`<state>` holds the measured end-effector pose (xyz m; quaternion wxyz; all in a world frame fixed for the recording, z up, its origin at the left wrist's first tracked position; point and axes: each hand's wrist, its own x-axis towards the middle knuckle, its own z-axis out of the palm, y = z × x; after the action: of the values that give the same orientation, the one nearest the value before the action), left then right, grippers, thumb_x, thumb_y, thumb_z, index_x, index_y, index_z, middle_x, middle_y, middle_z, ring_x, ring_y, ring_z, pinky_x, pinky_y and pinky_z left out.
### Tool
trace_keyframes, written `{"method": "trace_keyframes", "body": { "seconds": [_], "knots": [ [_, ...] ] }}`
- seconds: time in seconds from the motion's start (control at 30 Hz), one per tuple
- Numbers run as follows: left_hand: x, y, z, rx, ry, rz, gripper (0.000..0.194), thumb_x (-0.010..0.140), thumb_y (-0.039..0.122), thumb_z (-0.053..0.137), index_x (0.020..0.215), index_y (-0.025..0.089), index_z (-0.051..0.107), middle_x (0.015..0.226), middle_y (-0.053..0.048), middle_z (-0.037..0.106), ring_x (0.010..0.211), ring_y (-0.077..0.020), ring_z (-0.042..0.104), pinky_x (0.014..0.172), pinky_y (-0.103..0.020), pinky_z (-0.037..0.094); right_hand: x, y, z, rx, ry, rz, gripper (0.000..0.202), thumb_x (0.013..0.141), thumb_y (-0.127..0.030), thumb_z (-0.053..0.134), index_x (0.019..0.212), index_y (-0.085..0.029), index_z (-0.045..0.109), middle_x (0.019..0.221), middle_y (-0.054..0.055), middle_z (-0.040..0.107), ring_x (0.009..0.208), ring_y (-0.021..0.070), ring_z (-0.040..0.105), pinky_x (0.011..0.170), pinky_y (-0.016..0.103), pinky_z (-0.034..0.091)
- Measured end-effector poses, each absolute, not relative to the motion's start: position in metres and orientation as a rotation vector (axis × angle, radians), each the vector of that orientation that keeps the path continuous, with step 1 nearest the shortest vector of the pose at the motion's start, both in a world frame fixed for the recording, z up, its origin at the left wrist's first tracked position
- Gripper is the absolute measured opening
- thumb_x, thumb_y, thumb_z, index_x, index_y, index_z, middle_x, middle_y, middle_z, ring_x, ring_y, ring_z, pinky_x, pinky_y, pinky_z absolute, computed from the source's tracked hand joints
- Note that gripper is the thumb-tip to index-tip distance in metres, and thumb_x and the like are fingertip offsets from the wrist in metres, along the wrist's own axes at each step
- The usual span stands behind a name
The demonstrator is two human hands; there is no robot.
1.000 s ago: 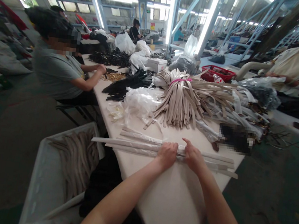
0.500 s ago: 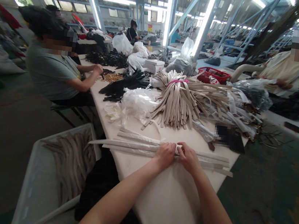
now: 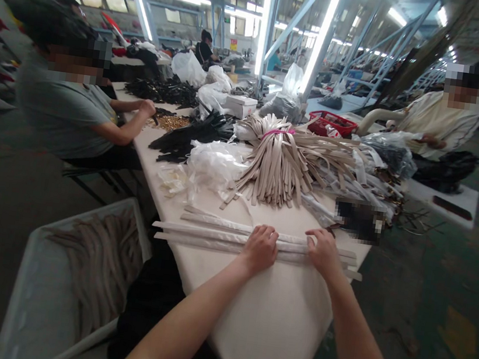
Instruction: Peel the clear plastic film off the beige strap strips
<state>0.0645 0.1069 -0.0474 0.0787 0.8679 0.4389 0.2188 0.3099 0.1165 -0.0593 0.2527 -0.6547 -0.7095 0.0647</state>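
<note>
Several long, flat beige strips with whitish film lie side by side across the near part of the table. My left hand rests on the strips near their middle, fingers curled down over them and closed. To its right, my right hand is at the same strips, its index finger and thumb apart at the upper edge. The strips' right ends extend past it. Its other fingers are partly hidden.
Beyond the strips stands a tied bundle of beige straps, beside crumpled white plastic and black strips. A bin of strips stands at lower left. A red basket is farther back. Co-workers sit left and right.
My right hand has moved right along the strips, away from my left hand, and its fingers have parted. My left hand stays on the strips. The view has shifted slightly.
</note>
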Motion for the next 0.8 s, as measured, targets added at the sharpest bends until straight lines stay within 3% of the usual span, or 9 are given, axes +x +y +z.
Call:
{"method": "trace_keyframes", "body": {
  "seconds": [0.13,0.2,0.33,0.43,0.6,0.7,0.8],
  "knots": [
    [0.054,0.109,-0.058,2.347,1.451,1.063,0.022,0.086,0.009,0.043,0.105,0.019,0.051,0.107,-0.01,0.058,0.106,-0.0229,0.053,0.097,-0.039,0.042,0.236,0.135,-0.055,-1.714,-1.927,0.333,0.027,0.094,-0.035,0.05,0.091,-0.016,0.069,0.092,0.011,0.067,0.088,0.0225,0.06,0.086,0.033,0.043],
    [0.048,0.112,-0.063,2.088,1.541,1.367,0.022,0.088,0.008,0.039,0.105,0.019,0.048,0.104,-0.01,0.057,0.1,-0.0215,0.054,0.092,-0.037,0.044,0.2,0.143,-0.055,-1.721,-1.976,0.37,0.03,0.092,-0.041,0.055,0.084,-0.017,0.071,0.088,0.011,0.067,0.09,0.0233,0.06,0.088,0.033,0.042],
    [0.044,0.123,-0.073,1.702,1.59,1.681,0.025,0.085,0.006,0.043,0.104,0.02,0.049,0.097,-0.007,0.056,0.09,-0.0212,0.056,0.084,-0.036,0.047,0.164,0.155,-0.059,-1.732,-1.944,0.408,0.017,0.081,-0.032,0.068,0.075,-0.017,0.071,0.087,0.012,0.069,0.091,0.0231,0.062,0.087,0.031,0.043],
    [0.045,0.129,-0.074,1.723,1.561,1.654,0.039,0.078,-0.001,0.043,0.109,0.02,0.053,0.104,-0.009,0.058,0.093,-0.0215,0.057,0.087,-0.037,0.048,0.169,0.159,-0.062,-1.623,-1.725,0.534,0.015,0.085,-0.029,0.059,0.082,-0.017,0.069,0.085,0.008,0.071,0.083,0.0196,0.065,0.081,0.029,0.046],
    [0.048,0.129,-0.071,1.981,1.44,1.383,0.061,0.077,-0.005,0.041,0.13,0.023,0.053,0.14,-0.01,0.051,0.113,-0.0229,0.058,0.099,-0.041,0.047,0.196,0.157,-0.057,-1.515,-1.547,0.917,0.019,0.081,-0.031,0.058,0.084,-0.016,0.07,0.072,0.004,0.072,0.065,0.0168,0.065,0.066,0.026,0.048],
    [0.049,0.128,-0.073,2.105,1.354,1.25,0.047,0.085,0.003,0.049,0.126,0.024,0.058,0.137,-0.008,0.056,0.124,-0.0254,0.054,0.106,-0.044,0.043,0.208,0.152,-0.052,-1.492,-1.631,1.084,0.025,0.079,-0.037,0.061,0.073,-0.015,0.071,0.064,0.004,0.069,0.059,0.0156,0.061,0.06,0.025,0.044],
    [0.049,0.13,-0.078,2.108,1.324,1.21,0.027,0.089,0.01,0.052,0.111,0.022,0.064,0.126,-0.009,0.063,0.118,-0.025,0.058,0.104,-0.044,0.046,0.218,0.148,-0.046,-1.497,-1.662,1.198,0.031,0.078,-0.043,0.064,0.068,-0.014,0.07,0.059,0.002,0.065,0.056,0.0138,0.056,0.055,0.023,0.04]
  ]
}}
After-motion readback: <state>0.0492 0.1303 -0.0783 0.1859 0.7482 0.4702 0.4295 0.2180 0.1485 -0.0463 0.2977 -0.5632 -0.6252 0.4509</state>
